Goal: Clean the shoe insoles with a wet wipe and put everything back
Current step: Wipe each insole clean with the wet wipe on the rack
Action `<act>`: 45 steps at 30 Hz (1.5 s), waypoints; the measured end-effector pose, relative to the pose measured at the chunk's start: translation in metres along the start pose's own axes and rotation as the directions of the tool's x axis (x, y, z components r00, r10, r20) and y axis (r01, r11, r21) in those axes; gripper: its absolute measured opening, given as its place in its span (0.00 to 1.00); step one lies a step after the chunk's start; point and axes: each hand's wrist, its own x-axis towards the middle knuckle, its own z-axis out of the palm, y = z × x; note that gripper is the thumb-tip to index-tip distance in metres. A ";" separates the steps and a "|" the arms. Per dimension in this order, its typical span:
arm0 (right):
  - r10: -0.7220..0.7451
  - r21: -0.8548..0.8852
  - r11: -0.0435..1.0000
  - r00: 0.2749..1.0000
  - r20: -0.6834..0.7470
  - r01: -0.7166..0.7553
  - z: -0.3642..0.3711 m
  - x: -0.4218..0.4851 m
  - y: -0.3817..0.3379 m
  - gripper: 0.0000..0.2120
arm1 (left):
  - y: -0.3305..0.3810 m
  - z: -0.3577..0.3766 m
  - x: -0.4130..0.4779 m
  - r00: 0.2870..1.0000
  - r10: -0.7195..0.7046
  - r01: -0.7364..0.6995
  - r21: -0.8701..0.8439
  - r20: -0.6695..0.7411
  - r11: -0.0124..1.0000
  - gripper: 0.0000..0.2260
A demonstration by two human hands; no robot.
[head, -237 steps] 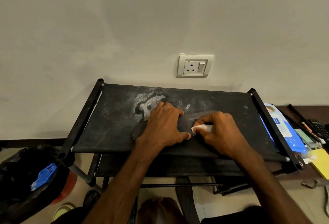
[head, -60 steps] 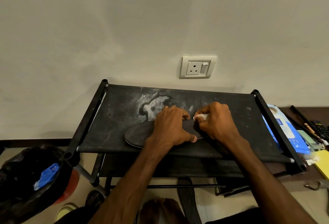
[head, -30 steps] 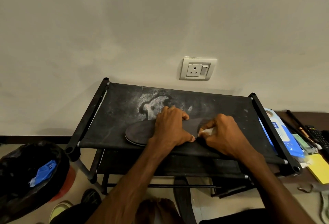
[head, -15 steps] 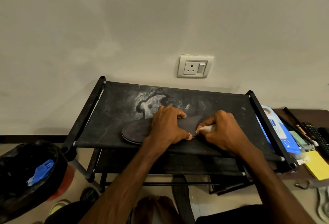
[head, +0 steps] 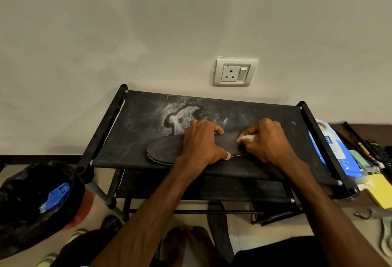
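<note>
Insole (head: 167,152) is lying flat on the top shelf of your shoe rack (head: 137,131), rounded end sticking out to the left of your left hand (head: 203,141). That hand grips its middle, fingers curled over the far edge, thumb on the near one. Your right hand (head: 267,141), just beside it, is pinching the wet wipe (head: 247,138) against the insole's right part.

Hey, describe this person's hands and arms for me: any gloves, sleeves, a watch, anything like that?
Both the left hand and the right hand are bare, with no gloves and no rings that I can see. The forearms are uncovered as far as the picture shows them: no sleeves, and no watch or bracelet at either wrist.
</note>
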 end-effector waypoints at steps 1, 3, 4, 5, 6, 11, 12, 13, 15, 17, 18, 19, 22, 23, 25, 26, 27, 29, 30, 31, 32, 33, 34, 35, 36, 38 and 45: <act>0.002 0.002 1.000 1.000 0.013 -0.002 -0.004 -0.008 0.004 0.03 | 0.000 0.001 0.000 1.000 0.000 0.000 0.004 -0.005 1.000 0.31; 0.005 0.005 1.000 0.999 0.047 -0.006 -0.011 -0.019 0.009 0.03 | 0.001 0.001 -0.001 1.000 0.000 0.000 0.012 -0.009 1.000 0.31; 0.003 -0.002 1.000 0.998 0.056 -0.003 -0.012 -0.022 0.009 0.03 | 0.001 0.001 -0.001 1.000 0.001 -0.001 0.017 -0.009 1.000 0.31; 0.002 -0.009 1.000 0.998 0.055 -0.001 -0.013 -0.022 0.009 0.03 | 0.002 0.001 -0.001 1.000 0.005 -0.005 0.025 -0.007 1.000 0.31; 0.004 -0.012 1.000 0.999 0.048 -0.003 -0.013 -0.020 0.008 0.03 | 0.002 0.000 -0.001 1.000 0.008 -0.007 0.034 -0.002 0.999 0.31; -0.014 0.017 1.000 1.000 -0.021 0.015 -0.004 0.008 -0.007 0.06 | 0.003 -0.001 0.002 1.000 0.002 -0.003 0.061 0.018 0.998 0.31; -0.017 0.020 1.000 0.999 -0.032 0.017 -0.002 0.013 -0.012 0.07 | 0.003 -0.002 0.002 1.000 -0.001 0.000 0.062 0.018 0.998 0.30; -0.016 0.021 1.000 0.999 -0.047 0.017 0.000 0.017 -0.015 0.08 | 0.003 -0.001 0.002 1.000 -0.004 0.003 0.057 0.019 0.998 0.30; -0.013 0.019 1.000 0.998 -0.068 0.014 0.004 0.017 -0.015 0.08 | 0.002 -0.001 0.003 1.000 -0.013 0.012 0.036 0.021 0.999 0.30; -0.007 0.010 1.000 0.999 -0.037 0.008 0.002 0.009 -0.009 0.06 | 0.001 0.000 0.002 1.000 -0.014 0.013 0.022 0.016 1.000 0.31; -0.001 0.009 1.000 1.000 -0.012 0.001 0.000 0.003 -0.003 0.04 | 0.001 0.002 0.001 1.000 -0.008 0.008 0.020 0.007 1.000 0.31; 0.005 0.013 1.000 1.000 0.011 -0.005 -0.004 -0.004 0.002 0.03 | 0.000 0.002 0.000 1.000 -0.001 0.001 0.018 -0.004 1.000 0.31; 0.013 0.000 1.000 0.998 0.065 -0.013 -0.013 -0.021 0.010 0.03 | 0.001 0.002 -0.001 1.000 0.011 -0.011 0.013 -0.017 1.000 0.31; 0.014 -0.005 1.000 0.998 0.065 -0.014 -0.015 -0.023 0.010 0.04 | 0.001 0.001 -0.002 1.000 0.015 -0.014 0.017 -0.016 1.000 0.31; 0.016 0.009 1.000 0.999 0.030 -0.016 -0.015 -0.021 0.009 0.04 | 0.001 0.000 -0.002 1.000 0.024 -0.023 0.028 -0.009 0.999 0.30; 0.016 0.023 1.000 1.000 0.007 -0.016 -0.014 -0.018 0.007 0.05 | 0.002 0.000 -0.002 1.000 0.027 -0.027 0.032 -0.004 0.999 0.30; 0.017 0.038 0.999 1.000 -0.017 -0.016 -0.012 -0.012 0.004 0.05 | 0.002 -0.001 -0.002 1.000 0.029 -0.029 0.037 0.001 0.999 0.30; 0.014 0.063 0.998 0.998 -0.063 -0.010 -0.007 0.002 -0.001 0.05 | 0.001 -0.001 -0.001 1.000 0.028 -0.029 0.052 0.009 0.998 0.30; 0.014 0.074 0.997 0.996 -0.084 -0.007 -0.005 0.008 -0.004 0.05 | 0.001 -0.002 -0.001 1.000 0.027 -0.028 0.054 0.011 0.998 0.30; 0.020 0.084 0.996 0.995 -0.102 -0.011 -0.003 0.014 -0.008 0.05 | 0.001 -0.002 0.000 1.000 0.025 -0.026 0.051 0.012 0.998 0.30; 0.028 0.090 0.996 0.993 -0.117 -0.017 -0.001 0.018 -0.010 0.05 | 0.001 -0.002 0.000 1.000 0.023 -0.023 0.042 0.010 0.999 0.30; 0.033 0.092 0.996 0.992 -0.123 -0.022 0.002 0.020 -0.010 0.05 | 0.000 -0.002 0.000 1.000 0.019 -0.019 0.030 0.007 0.999 0.30; 0.037 0.091 0.996 0.992 -0.119 -0.026 0.002 0.018 -0.008 0.05 | 0.000 -0.001 0.001 1.000 0.013 -0.014 0.018 0.007 1.000 0.30; 0.043 0.085 0.996 0.994 -0.102 -0.034 0.002 0.014 -0.005 0.04 | 0.000 0.000 0.000 1.000 0.006 -0.006 0.008 0.005 1.000 0.30; 0.051 0.078 0.996 0.995 -0.084 -0.045 0.002 0.009 0.001 0.03 | -0.001 0.001 0.000 1.000 0.001 -0.001 0.003 -0.001 1.000 0.30; 0.077 0.061 0.995 0.995 -0.056 -0.074 -0.002 -0.005 0.012 0.02 | -0.002 0.003 -0.001 1.000 0.001 -0.001 -0.002 -0.014 1.000 0.30; 0.084 0.056 0.995 0.994 -0.071 -0.080 -0.004 -0.006 0.017 0.02 | 0.003 -0.002 -0.003 1.000 0.017 -0.017 0.029 0.005 0.999 0.29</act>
